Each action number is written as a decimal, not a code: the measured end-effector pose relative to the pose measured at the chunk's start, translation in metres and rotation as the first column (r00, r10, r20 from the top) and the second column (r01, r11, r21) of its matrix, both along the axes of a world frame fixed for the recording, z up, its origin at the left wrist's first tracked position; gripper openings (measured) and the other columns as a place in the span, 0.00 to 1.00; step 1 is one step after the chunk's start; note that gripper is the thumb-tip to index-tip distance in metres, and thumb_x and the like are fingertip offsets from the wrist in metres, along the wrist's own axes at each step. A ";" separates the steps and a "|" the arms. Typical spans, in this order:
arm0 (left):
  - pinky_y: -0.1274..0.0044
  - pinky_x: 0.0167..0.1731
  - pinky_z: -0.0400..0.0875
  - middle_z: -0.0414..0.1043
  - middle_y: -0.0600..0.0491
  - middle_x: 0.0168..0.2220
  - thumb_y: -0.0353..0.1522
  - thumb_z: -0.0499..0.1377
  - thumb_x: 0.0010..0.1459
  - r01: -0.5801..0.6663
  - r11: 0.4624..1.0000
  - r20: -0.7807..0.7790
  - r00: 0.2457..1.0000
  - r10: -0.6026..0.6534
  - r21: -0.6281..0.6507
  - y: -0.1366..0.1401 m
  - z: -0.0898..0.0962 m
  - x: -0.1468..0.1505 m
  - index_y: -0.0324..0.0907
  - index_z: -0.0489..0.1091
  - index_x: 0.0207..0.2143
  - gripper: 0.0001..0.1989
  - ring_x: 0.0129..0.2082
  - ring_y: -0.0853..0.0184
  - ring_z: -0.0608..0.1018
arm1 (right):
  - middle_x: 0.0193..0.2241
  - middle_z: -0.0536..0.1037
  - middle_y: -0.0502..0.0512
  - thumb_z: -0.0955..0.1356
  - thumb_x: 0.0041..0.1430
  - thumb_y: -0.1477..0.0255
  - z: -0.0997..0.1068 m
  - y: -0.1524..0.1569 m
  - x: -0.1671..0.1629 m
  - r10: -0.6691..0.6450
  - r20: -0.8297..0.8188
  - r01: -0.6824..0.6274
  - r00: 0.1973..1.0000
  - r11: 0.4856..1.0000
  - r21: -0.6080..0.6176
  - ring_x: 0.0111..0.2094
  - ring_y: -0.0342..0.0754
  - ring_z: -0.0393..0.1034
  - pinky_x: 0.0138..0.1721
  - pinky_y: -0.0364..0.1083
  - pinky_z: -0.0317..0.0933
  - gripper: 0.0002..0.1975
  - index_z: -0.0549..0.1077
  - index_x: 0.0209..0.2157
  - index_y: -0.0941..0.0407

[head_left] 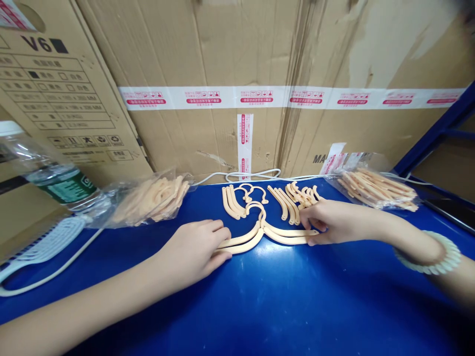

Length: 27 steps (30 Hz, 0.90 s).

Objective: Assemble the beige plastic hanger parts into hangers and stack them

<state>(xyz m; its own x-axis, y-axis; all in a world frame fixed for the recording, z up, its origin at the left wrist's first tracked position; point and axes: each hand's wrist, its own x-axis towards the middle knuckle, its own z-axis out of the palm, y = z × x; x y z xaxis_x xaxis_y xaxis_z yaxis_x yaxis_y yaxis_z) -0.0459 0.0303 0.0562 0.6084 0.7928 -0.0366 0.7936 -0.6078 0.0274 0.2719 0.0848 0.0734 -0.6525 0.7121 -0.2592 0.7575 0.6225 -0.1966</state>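
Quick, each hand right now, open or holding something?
Left hand: closed, holding the left pale curved pieces.
Right hand: closed, holding the right pale curved pieces.

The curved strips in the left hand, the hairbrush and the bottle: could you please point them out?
Curved strips point(245, 245): head view, middle of the front strip.
Hairbrush point(58, 238): head view, on its slotted head.
Bottle point(68, 186): head view, on its green label.

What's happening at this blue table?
A person's left hand grips a left pair of beige strips, and their right hand pinches the far end of a right pair. The pairs meet in the middle, at the foot of some hooked pieces. More loose strips lie behind, with a plastic bag of pieces on either side, left and right.
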 end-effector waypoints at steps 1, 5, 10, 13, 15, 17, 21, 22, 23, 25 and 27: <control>0.70 0.33 0.69 0.72 0.51 0.36 0.35 0.56 0.62 0.002 1.000 0.002 1.000 -0.002 0.002 0.000 0.000 0.000 0.42 0.71 0.38 0.07 0.36 0.59 0.77 | 0.24 0.71 0.49 0.70 0.54 0.66 0.000 0.000 0.000 0.003 -0.003 -0.003 1.000 1.000 -0.002 0.24 0.44 0.63 0.24 0.43 0.52 0.08 0.71 0.29 0.55; 0.71 0.31 0.69 0.72 0.52 0.35 0.35 0.57 0.62 0.008 1.000 0.020 1.000 -0.008 0.022 0.002 -0.002 -0.002 0.42 0.71 0.38 0.06 0.35 0.59 0.77 | 0.23 0.70 0.48 0.70 0.53 0.68 -0.001 0.000 0.002 0.009 -0.016 -0.010 1.000 1.000 -0.013 0.23 0.43 0.62 0.24 0.42 0.51 0.07 0.69 0.28 0.56; 0.71 0.31 0.69 0.73 0.52 0.34 0.34 0.57 0.62 0.027 0.997 0.036 0.999 -0.030 0.076 0.005 -0.007 -0.003 0.42 0.72 0.37 0.06 0.34 0.60 0.76 | 0.22 0.68 0.47 0.69 0.52 0.70 -0.001 0.001 0.002 0.020 -0.019 -0.020 1.000 1.000 0.010 0.21 0.42 0.60 0.23 0.42 0.50 0.06 0.67 0.26 0.55; 0.70 0.31 0.70 0.73 0.52 0.34 0.34 0.56 0.62 0.026 0.996 0.038 0.999 -0.029 0.080 0.005 -0.007 -0.002 0.42 0.73 0.38 0.07 0.34 0.60 0.76 | 0.22 0.69 0.47 0.69 0.52 0.71 -0.002 0.003 0.001 0.013 -0.020 -0.012 1.000 0.998 0.057 0.22 0.42 0.60 0.24 0.43 0.51 0.05 0.68 0.27 0.56; 0.69 0.32 0.71 0.73 0.51 0.35 0.34 0.56 0.63 0.022 0.996 0.031 0.999 -0.024 0.085 0.006 -0.007 -0.002 0.41 0.73 0.38 0.08 0.35 0.59 0.77 | 0.22 0.70 0.48 0.69 0.52 0.71 -0.002 0.004 0.000 0.005 -0.025 -0.004 1.000 0.998 0.068 0.22 0.42 0.61 0.24 0.43 0.51 0.04 0.69 0.28 0.56; 0.68 0.33 0.71 0.73 0.51 0.35 0.34 0.56 0.63 0.018 0.996 0.024 0.999 -0.021 0.093 0.007 -0.007 -0.001 0.41 0.73 0.38 0.08 0.36 0.58 0.77 | 0.22 0.70 0.48 0.69 0.52 0.71 -0.002 0.005 0.000 -0.003 -0.034 0.005 0.999 0.998 0.057 0.21 0.42 0.61 0.24 0.43 0.51 0.04 0.70 0.28 0.56; 0.67 0.36 0.73 0.73 0.50 0.37 0.34 0.55 0.63 0.015 0.994 0.036 0.999 -0.019 0.104 0.010 -0.009 -0.002 0.41 0.73 0.40 0.09 0.38 0.57 0.77 | 0.21 0.70 0.48 0.69 0.53 0.71 -0.002 0.006 0.000 -0.010 -0.055 0.013 0.998 0.998 0.059 0.21 0.42 0.61 0.24 0.42 0.52 0.04 0.71 0.30 0.57; 0.67 0.36 0.73 0.73 0.50 0.37 0.34 0.55 0.63 0.011 0.994 0.039 0.999 -0.015 0.106 0.011 -0.009 -0.003 0.41 0.73 0.40 0.09 0.38 0.57 0.77 | 0.21 0.71 0.48 0.69 0.53 0.71 -0.002 0.006 0.000 -0.008 -0.058 0.011 0.998 0.998 0.062 0.21 0.42 0.61 0.24 0.42 0.52 0.04 0.72 0.30 0.57; 0.67 0.37 0.73 0.73 0.49 0.37 0.34 0.55 0.63 0.008 0.994 0.042 0.999 -0.012 0.107 0.011 -0.009 -0.003 0.41 0.73 0.40 0.09 0.38 0.57 0.77 | 0.21 0.71 0.48 0.69 0.53 0.71 -0.002 0.006 0.000 -0.007 -0.061 0.010 0.998 0.998 0.064 0.21 0.42 0.61 0.24 0.42 0.52 0.04 0.72 0.30 0.57; 0.67 0.37 0.73 0.74 0.49 0.37 0.34 0.55 0.63 0.004 0.994 0.049 0.999 -0.009 0.105 0.013 -0.009 -0.004 0.41 0.73 0.40 0.09 0.38 0.57 0.77 | 0.22 0.71 0.49 0.69 0.53 0.71 -0.001 0.005 0.000 -0.010 -0.069 0.015 0.998 0.998 0.064 0.21 0.42 0.62 0.24 0.42 0.52 0.05 0.73 0.31 0.58; 0.67 0.37 0.73 0.74 0.48 0.37 0.34 0.54 0.63 0.006 0.994 0.066 0.998 -0.013 0.107 0.014 -0.009 -0.004 0.41 0.74 0.40 0.10 0.38 0.57 0.77 | 0.21 0.71 0.49 0.69 0.52 0.71 -0.001 0.005 0.000 -0.008 -0.081 0.014 0.997 0.997 0.070 0.21 0.42 0.62 0.23 0.42 0.52 0.05 0.73 0.31 0.59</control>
